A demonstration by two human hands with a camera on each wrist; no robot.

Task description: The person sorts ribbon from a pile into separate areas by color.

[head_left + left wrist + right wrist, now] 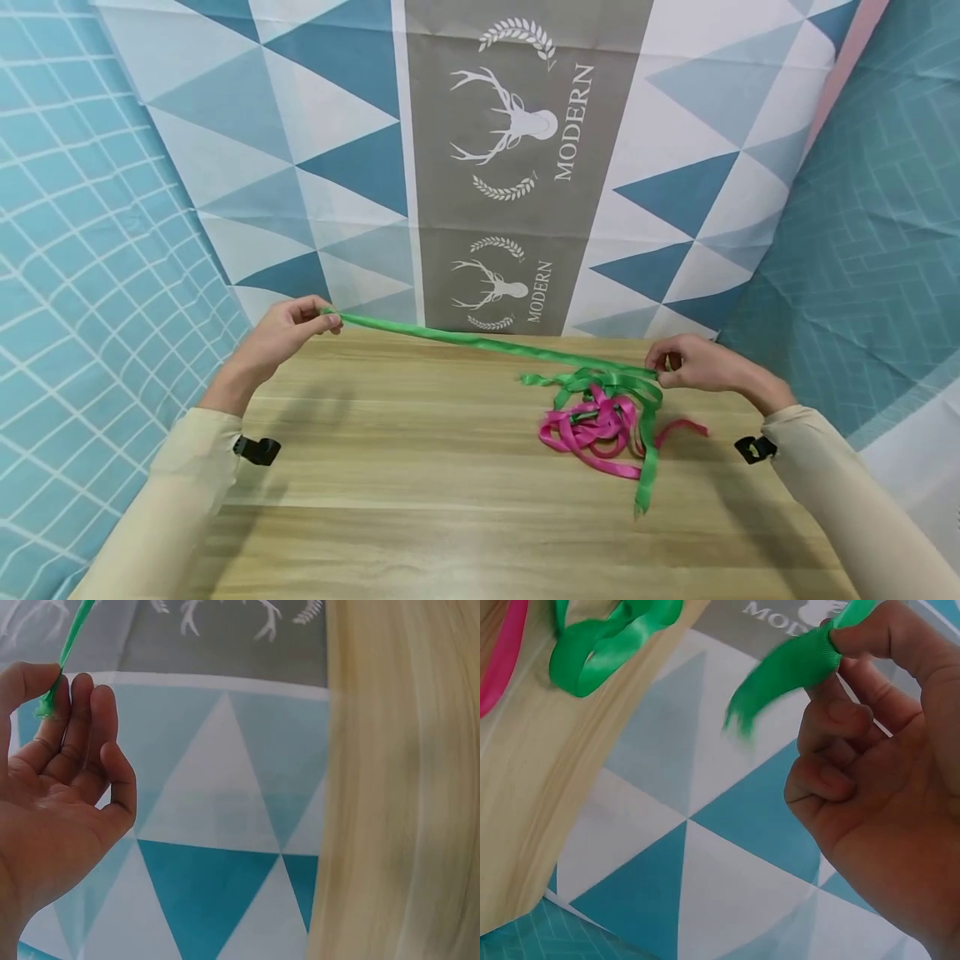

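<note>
A person's left hand (281, 336) and right hand (697, 362) are working well apart over the far side of the table (420, 467), and a green ribbon (465, 338) is running in a nearly straight line between them. The left hand is pinching the left end between thumb and fingers, with a frayed tip poking out. The right hand is pinching near the other end, and a short frayed tail is hanging past its fingertips. Just to the near left of the right hand, loops of green ribbon (651, 467) and pink ribbon (622, 469) are lying tangled on the table. Whether the held ribbon is touching that tangle, I cannot tell. Beyond the table's far edge, a cloth with triangles and deer heads (330, 150) is hanging. Both wrists are wearing black bands (258, 451).
</note>
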